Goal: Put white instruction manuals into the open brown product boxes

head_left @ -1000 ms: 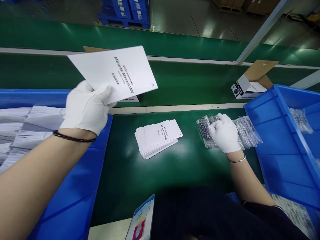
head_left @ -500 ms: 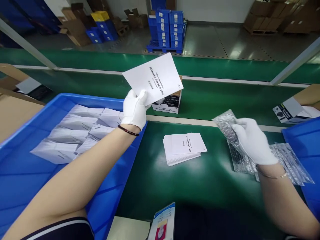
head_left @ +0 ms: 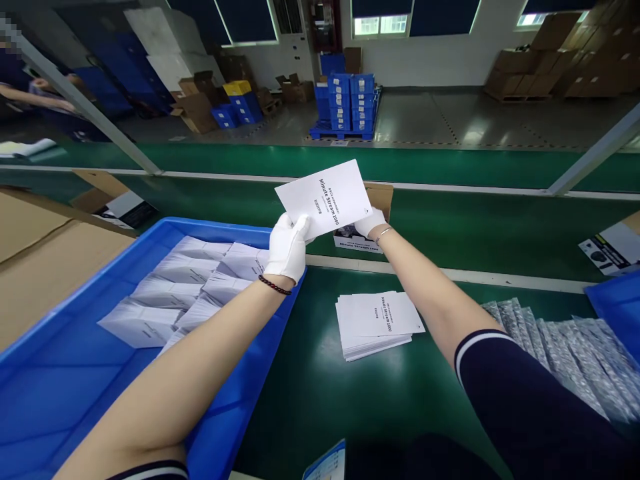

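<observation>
My gloved left hand (head_left: pixel 287 248) pinches the lower left corner of a white booklet (head_left: pixel 325 197) printed "Minute Stream 1000" and holds it up over the conveyor. My gloved right hand (head_left: pixel 369 223) is at the booklet's lower right corner, mostly hidden behind it. That hand sits right over a small open product box (head_left: pixel 356 241) with a brown flap (head_left: pixel 381 197). Whether it grips anything is hidden. A stack of the same booklets (head_left: pixel 377 323) lies on the green belt below my arms.
A blue bin (head_left: pixel 60 400) on the left holds several booklets (head_left: pixel 200 287). Silver bubble bags (head_left: pixel 555 350) lie fanned out on the right beside another blue bin (head_left: pixel 617 300). More open boxes (head_left: pixel 610 248) (head_left: pixel 117 203) ride the conveyor. Flat cardboard (head_left: pixel 40 253) lies far left.
My right hand left the pile of silver bags and reached forward to the box behind the booklet. The left hand kept the booklet raised. The view tilted upward.
</observation>
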The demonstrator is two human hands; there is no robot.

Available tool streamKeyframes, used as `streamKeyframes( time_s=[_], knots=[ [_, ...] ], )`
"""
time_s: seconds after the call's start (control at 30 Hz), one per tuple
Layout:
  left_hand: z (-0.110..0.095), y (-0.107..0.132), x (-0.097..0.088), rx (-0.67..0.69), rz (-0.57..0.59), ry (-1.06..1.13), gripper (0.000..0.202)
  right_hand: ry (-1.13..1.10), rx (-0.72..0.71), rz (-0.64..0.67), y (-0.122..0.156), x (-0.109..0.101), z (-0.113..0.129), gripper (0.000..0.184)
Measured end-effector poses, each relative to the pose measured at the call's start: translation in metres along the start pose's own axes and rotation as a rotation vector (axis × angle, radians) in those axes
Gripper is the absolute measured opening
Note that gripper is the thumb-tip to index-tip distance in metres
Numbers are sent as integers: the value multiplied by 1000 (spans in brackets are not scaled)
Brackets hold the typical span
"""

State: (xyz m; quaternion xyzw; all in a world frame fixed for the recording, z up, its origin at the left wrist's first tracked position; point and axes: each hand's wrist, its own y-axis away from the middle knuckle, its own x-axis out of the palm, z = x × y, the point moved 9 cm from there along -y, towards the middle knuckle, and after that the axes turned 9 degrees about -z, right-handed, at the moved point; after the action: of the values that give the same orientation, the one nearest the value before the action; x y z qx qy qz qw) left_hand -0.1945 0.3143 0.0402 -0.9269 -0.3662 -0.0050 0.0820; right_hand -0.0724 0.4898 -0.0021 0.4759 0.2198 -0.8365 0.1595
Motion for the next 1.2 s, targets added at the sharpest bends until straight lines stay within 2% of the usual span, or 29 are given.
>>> streamKeyframes(
  time_s=[0.1,0.17,0.23,0.3,0.33,0.37,0.4,0.47,0.5,0.57,0.67,0.77,0.87,0.93,1.0,1.13,1.2],
  knots=[
    [-1,1,4,-11,24,3,29,98,71,-25,-2,14,-30,32],
    [1,3,8,-54,41,6,26,150,89,-49,1,10,-46,33],
    [6,7,11,-138,38,-7,23,162,72,-73,9,-3,-51,34],
    [12,13,13,-236,20,-10,22,109,-4,-202,23,-29,-40,39],
    [14,16,15,-277,28,7,27,41,-83,-359,36,-49,-29,43],
    [16,18,17,-302,28,20,32,-23,-194,-526,52,-69,-14,46],
    [18,20,20,-319,43,31,36,-63,-335,-595,70,-79,2,47],
    [24,24,28,-357,105,75,37,-29,-646,-472,102,-72,39,46],
    [27,27,32,-380,153,102,36,15,-749,-391,115,-64,51,42],
    [31,34,41,-420,251,131,33,92,-812,-316,129,-54,59,37],
    [35,40,42,-438,308,68,43,165,-708,-395,121,-54,38,41],
    [32,39,36,-432,280,-5,59,337,-571,-418,99,-45,-9,45],
    [25,38,36,-406,296,-35,60,421,-376,-266,79,-25,-64,44],
    [22,39,38,-397,310,-55,59,414,-308,-171,76,-17,-86,47],
    [20,40,40,-392,321,-71,58,436,-344,-168,78,-20,-90,48],
    [19,42,41,-387,328,-88,57,567,-513,-211,85,-31,-77,42],
    [21,41,40,-391,322,-97,56,594,-490,-169,84,-31,-80,42]
  ],
)
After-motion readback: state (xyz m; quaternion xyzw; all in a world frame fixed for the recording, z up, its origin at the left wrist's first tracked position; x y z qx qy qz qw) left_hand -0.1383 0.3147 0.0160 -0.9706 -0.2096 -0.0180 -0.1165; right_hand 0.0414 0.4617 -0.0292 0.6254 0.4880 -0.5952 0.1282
